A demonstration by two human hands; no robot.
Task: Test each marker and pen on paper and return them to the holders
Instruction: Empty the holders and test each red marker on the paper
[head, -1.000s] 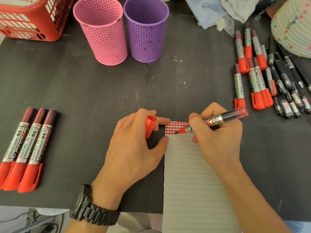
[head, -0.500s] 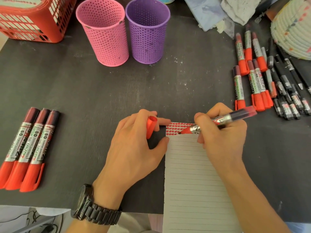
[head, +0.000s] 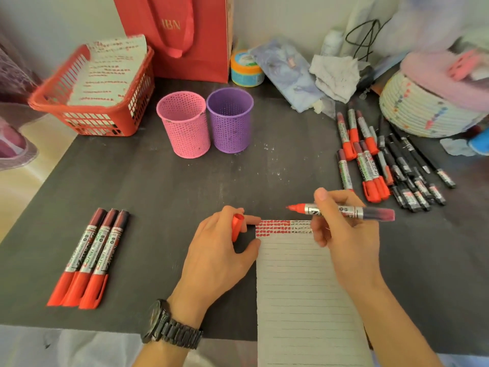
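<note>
Head view. Nothing stands out of the pink holder (head: pixel 185 125) or purple holder (head: pixel 230 120), so no returns are evident. Three capped markers (head: pixel 87 258) lie near left on the desk (head: pixel 158 186), and the pile (head: pixel 383 165) lies far right. The paper (head: pixel 304 287) shows test marks along its top only. Judged early.

The right hand (head: pixel 344 234) has its grip clamped on the uncapped marker (head: pixel 341 210), tip above the paper's top edge. The left hand (head: pixel 219 258) pinches the cap (head: pixel 236 226), thumb at the paper's edge.
</note>
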